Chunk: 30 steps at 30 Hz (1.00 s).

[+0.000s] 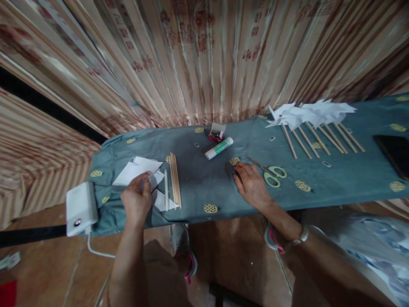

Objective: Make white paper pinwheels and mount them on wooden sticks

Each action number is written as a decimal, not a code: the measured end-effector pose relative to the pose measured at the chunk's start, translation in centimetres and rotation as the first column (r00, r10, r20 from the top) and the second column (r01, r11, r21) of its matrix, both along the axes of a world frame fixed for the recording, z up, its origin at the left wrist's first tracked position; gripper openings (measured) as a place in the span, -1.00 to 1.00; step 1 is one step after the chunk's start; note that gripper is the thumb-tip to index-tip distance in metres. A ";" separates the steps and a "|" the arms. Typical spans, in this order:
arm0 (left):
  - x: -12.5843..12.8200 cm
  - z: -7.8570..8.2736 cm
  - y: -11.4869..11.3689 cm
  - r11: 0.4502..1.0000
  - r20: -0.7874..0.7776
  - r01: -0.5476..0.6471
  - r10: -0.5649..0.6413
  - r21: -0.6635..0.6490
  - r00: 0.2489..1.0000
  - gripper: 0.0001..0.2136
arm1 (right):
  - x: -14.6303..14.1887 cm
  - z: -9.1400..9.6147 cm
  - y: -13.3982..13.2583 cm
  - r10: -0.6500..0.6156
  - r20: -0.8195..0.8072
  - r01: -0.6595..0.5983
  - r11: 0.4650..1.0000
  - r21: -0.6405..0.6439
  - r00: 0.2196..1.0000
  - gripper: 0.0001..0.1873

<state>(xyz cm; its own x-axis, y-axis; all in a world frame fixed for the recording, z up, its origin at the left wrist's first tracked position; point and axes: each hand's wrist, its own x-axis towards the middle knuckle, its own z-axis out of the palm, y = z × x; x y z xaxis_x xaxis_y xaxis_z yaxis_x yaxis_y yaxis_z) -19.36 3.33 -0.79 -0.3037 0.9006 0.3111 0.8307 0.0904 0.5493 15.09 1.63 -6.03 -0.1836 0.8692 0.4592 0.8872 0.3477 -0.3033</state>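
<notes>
My left hand [136, 199] is closed in a pinch on a white sheet of paper [138, 170] lying at the left end of a blue-grey covered board [198, 179]. Right of the paper lie a thin bundle of wooden sticks [175, 179] and a white pencil [166, 189]. My right hand [251, 183] rests flat on the cloth, fingers spread, holding nothing. Yellow-handled scissors [271, 172] lie just right of it. A glue stick [219, 148] lies further back.
Several white paper pinwheels on sticks [315, 123] lie at the far right. A small open box [216, 131] sits behind the glue stick. A black phone [394, 154] lies at the right edge. A white plastic block [81, 208] caps the board's left end. Striped curtains hang behind.
</notes>
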 end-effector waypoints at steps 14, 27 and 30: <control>11.3 -0.9 -3.4 0.790 0.199 0.597 -0.613 0.141 0.764 -0.81 | 0.3 0.9 -0.8 0.016 -0.090 -0.019 1.000 -0.024 0.996 -0.65; 17.3 -2.2 -4.8 0.620 0.004 0.774 -0.781 0.131 0.625 -0.78 | -0.1 3.4 -4.8 0.162 -0.083 -0.161 0.987 0.017 0.983 -0.63; 18.1 -2.3 -4.7 0.625 0.046 0.775 -0.780 0.094 0.624 -0.79 | -0.2 3.5 -5.2 0.120 -0.122 -0.124 0.992 -0.020 0.985 -0.68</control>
<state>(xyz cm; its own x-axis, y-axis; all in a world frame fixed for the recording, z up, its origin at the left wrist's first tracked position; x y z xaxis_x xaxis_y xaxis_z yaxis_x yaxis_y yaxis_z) -1.27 -1.34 -3.07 0.4764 0.7928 0.3801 0.5319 -0.6041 0.5934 14.93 -3.55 -2.55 -0.2339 0.8560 0.4610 0.7950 0.4413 -0.4161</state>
